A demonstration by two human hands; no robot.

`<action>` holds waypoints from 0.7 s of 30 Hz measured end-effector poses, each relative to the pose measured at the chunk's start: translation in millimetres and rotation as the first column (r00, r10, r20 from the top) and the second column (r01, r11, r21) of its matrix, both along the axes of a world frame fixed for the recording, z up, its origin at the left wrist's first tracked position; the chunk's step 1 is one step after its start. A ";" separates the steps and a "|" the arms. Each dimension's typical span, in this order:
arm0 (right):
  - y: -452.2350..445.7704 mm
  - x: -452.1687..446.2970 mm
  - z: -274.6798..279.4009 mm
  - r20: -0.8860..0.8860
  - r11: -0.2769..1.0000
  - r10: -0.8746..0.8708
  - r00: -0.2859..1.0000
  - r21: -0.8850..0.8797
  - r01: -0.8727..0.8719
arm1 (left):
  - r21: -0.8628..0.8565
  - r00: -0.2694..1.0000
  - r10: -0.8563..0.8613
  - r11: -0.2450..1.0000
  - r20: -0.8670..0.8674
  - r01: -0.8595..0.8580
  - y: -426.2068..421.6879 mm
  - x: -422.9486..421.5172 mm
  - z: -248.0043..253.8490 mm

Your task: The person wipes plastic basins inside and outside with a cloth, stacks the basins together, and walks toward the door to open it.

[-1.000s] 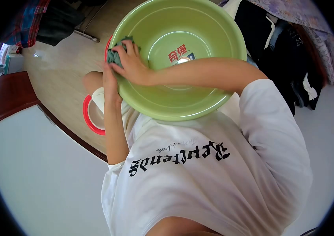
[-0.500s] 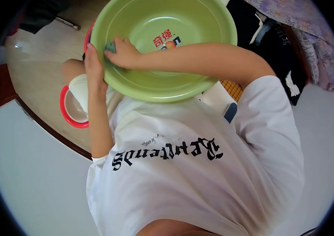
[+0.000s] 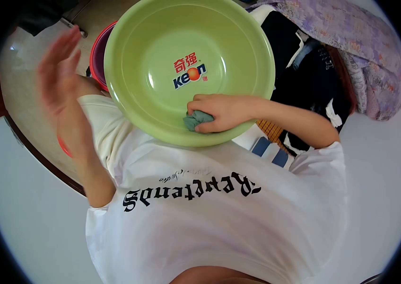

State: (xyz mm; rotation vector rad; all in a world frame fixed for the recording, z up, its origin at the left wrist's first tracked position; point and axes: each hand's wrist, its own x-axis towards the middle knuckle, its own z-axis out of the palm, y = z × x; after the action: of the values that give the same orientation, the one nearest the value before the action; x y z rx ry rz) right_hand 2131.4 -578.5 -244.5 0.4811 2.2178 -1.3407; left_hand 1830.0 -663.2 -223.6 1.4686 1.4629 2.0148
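A large light-green plastic basin with a printed label on its floor rests tilted over my lap. My right hand is closed around a crumpled grey-green cloth, pressed to the basin's inner wall on the side nearest my body. Off the basin's left side, my left hand is raised, blurred by motion, its fingers stretched out with nothing in them.
Behind the green basin's left rim stands a red basin with a purple inside. On the right lie dark clothes and a purple patterned fabric. A metal furniture leg stands at upper left.
My left hand has let go of the basin's left rim and lifted away. My right hand has carried the cloth from the left wall to the near wall, and the basin appears turned.
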 end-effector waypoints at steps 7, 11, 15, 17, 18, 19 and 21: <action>-6.4 -16.1 -15.1 -0.106 0.998 0.022 0.994 -0.048 -0.028 | 0.101 0.951 -0.235 0.960 -0.202 0.259 -19.9 -1.4 110.6; -5.3 -18.4 -19.8 -0.058 0.998 0.013 0.998 -0.056 -0.016 | 0.115 0.944 -0.205 0.964 -0.259 0.241 -21.2 -2.2 118.2; -7.5 -18.5 -20.7 -0.086 0.996 0.013 0.996 -0.081 -0.020 | 0.145 0.941 -0.166 0.966 -0.295 0.216 -25.8 -6.3 126.1; -6.3 -20.4 -21.3 -0.079 0.996 0.028 0.996 -0.081 -0.034 | 0.160 0.940 -0.152 0.965 -0.304 0.207 -26.4 -7.2 127.7; -6.7 -20.3 -21.4 -0.093 0.996 0.023 0.995 -0.084 -0.030 | 0.165 0.939 -0.151 0.964 -0.309 0.210 -27.6 -6.6 129.2; -6.6 -20.4 -20.8 -0.110 0.996 0.015 0.994 -0.087 -0.024 | 0.171 0.938 -0.140 0.964 -0.317 0.202 -28.6 -4.6 130.1; -6.1 -20.3 -19.3 -0.113 0.996 0.019 0.993 -0.083 -0.028 | 0.178 0.937 -0.134 0.964 -0.324 0.199 -30.2 -7.1 132.9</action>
State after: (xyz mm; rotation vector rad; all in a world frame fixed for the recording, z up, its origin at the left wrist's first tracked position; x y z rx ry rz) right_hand 2111.1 -584.5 -263.8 0.3565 2.2380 -1.4748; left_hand 1822.9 -693.3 -90.7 2.0009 1.2049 1.9477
